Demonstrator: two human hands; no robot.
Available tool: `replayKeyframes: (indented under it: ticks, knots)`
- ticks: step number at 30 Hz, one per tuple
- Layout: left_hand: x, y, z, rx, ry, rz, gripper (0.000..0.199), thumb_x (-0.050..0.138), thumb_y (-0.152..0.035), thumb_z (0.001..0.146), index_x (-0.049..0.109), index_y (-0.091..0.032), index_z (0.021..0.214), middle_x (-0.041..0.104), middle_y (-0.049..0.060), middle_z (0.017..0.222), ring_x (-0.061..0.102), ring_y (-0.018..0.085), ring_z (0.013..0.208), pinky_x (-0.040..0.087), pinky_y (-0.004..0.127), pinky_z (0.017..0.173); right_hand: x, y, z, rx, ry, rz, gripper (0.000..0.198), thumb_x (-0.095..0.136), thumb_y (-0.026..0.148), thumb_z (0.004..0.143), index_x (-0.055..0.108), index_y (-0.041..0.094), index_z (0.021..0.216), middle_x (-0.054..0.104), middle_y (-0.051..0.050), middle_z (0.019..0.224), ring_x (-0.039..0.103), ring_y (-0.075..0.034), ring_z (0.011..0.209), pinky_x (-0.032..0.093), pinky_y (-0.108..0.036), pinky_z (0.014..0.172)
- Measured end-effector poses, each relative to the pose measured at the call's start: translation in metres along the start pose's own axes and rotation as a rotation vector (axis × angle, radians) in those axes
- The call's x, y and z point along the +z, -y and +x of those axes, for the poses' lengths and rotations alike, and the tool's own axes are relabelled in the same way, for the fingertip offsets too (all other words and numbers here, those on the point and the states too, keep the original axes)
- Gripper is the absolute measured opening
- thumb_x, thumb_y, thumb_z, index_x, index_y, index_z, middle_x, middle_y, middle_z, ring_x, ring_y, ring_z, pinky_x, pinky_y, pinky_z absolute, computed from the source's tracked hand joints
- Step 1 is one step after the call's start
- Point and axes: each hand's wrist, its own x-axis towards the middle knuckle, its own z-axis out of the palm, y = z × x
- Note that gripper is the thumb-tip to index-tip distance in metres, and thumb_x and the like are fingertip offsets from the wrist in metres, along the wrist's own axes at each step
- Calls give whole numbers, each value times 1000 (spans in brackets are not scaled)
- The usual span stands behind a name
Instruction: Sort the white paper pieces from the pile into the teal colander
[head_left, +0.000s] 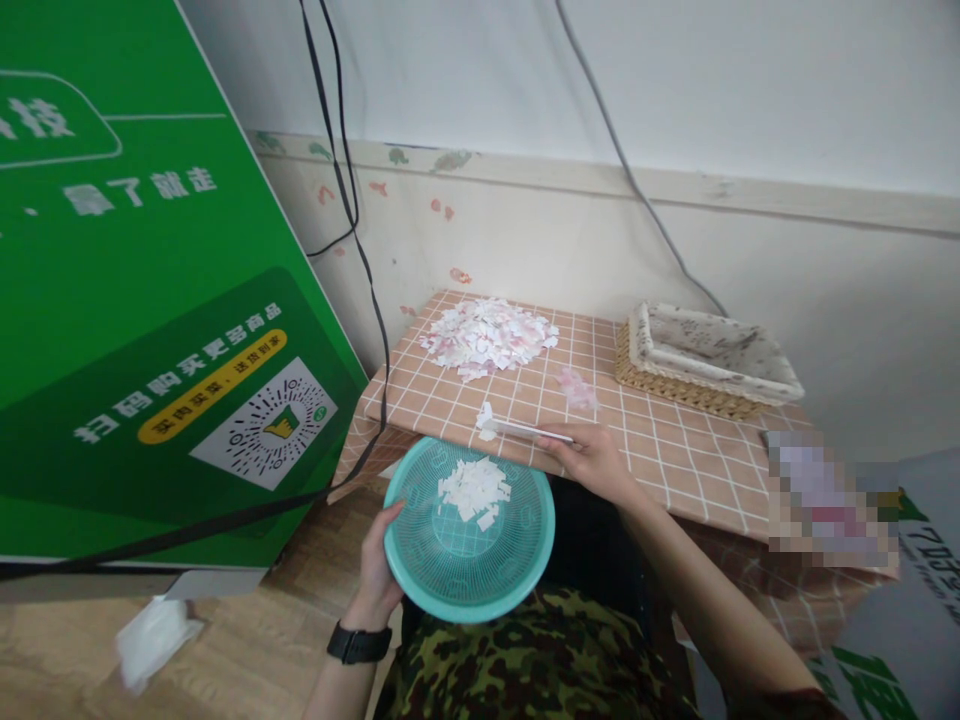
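Observation:
My left hand (pixel 381 560) grips the left rim of a turquoise plastic colander (pixel 465 585), tilted below the table's front edge. A heap of small white paper scraps (pixel 474 490) lies inside it. My right hand (pixel 592 458) is closed on a thin, flat white strip (pixel 532 431), held low over the table edge; its exact kind is unclear. By the strip's far end are a few white scraps (pixel 487 420) at the edge above the colander. Further back is a large pile of white and pinkish paper scraps (pixel 487 335).
A checked brown cloth covers the table (pixel 675 455). On it are a small pink patch of scraps (pixel 577 388) and a cloth-lined wicker basket (pixel 705 365). A black cable (pixel 367 270) hangs before the green panel (pixel 150 300). A white plastic bag (pixel 156 638) lies on the floor.

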Motion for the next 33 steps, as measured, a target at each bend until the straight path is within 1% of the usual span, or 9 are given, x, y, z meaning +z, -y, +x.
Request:
replayKeyframes:
  ticks: [6,11,13,16,18,20,23,27,33]
  knots:
    - [-4,-2,5,0,27,6,15,66,-20,69,69,-10,80,73,8,74,66,20,64,52,31,66,9,7,3,-33,9,-2,22,54,31,85,68,27,100,70,-2,100,66,-20,88,53,-32,77]
    - [-6,-4,9,-2,35,2,17,67,-20,67,69,-10,81,72,8,75,66,21,65,53,33,66,10,13,-2,-38,82,48,21,53,30,85,69,27,98,72,0,92,67,-17,79,54,-28,67]
    - [-6,-4,9,10,47,0,17,67,-21,67,69,-11,81,73,7,76,66,22,66,53,34,66,8,11,0,-25,21,22,19,55,31,84,70,26,96,72,0,90,67,-18,77,54,-28,67]
    - [-4,-4,8,22,46,7,16,67,-21,68,69,-11,80,73,7,76,66,22,66,53,34,67,5,2,6,-16,-138,-77,19,56,33,83,70,26,94,72,-1,89,67,-20,77,54,-31,69]
    - [-4,-4,8,27,35,11,15,67,-21,69,69,-11,80,73,7,75,66,21,66,53,33,67,5,-3,8,-24,-179,-138,20,55,33,84,70,25,95,72,-2,89,67,-21,77,53,-32,69]
    - [-5,-3,8,28,36,5,16,66,-21,70,69,-11,81,73,7,76,66,21,66,53,33,68,5,-5,8,-34,-182,-188,21,55,32,84,70,25,96,72,-2,90,67,-21,78,53,-32,69]
    - [-5,-2,8,33,42,-9,15,66,-22,70,69,-11,81,73,6,74,67,22,67,53,33,69,8,-2,3,-43,-152,-208,21,54,32,84,69,26,98,72,-2,91,67,-21,78,53,-32,70]
    - [-6,-4,10,20,51,-8,19,65,-23,70,69,-11,85,73,8,78,67,24,70,54,36,70,9,8,-2,-39,-68,-113,21,53,31,85,70,27,97,71,-1,94,67,-20,82,53,-31,73]
    - [-6,-6,8,12,42,-14,20,65,-21,69,69,-10,85,73,9,79,68,24,71,54,35,70,4,11,-1,11,65,48,21,56,34,83,71,24,92,72,-1,85,67,-18,69,51,-26,58]
